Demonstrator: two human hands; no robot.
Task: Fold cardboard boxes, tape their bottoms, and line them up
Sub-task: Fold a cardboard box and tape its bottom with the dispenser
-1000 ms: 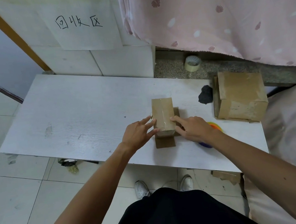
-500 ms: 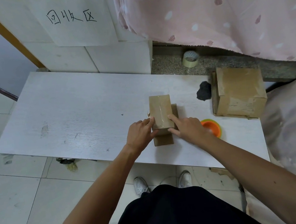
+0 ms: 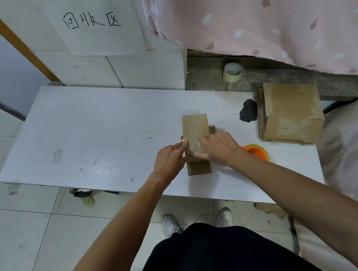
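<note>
A small brown cardboard box (image 3: 195, 128) stands bottom up near the front of the white table (image 3: 97, 143), with clear tape along its middle seam. My left hand (image 3: 170, 161) presses against the box's left near side, thumb on the top edge. My right hand (image 3: 219, 149) lies over the near end of the taped top, fingers pressing the tape down. A flap sticks out toward me under the hands. An orange tape roll (image 3: 256, 151) lies just right of my right wrist, partly hidden by it.
A bigger cardboard box (image 3: 291, 111) sits at the table's right end, with a black lump (image 3: 247, 111) beside it. A clear tape roll (image 3: 232, 71) rests on the stone ledge behind. A pink curtain hangs above; the table's left half is bare.
My right hand has slid from the box's right side onto its taped top near end. The left hand stays against the left side. The orange tape roll has come into view.
</note>
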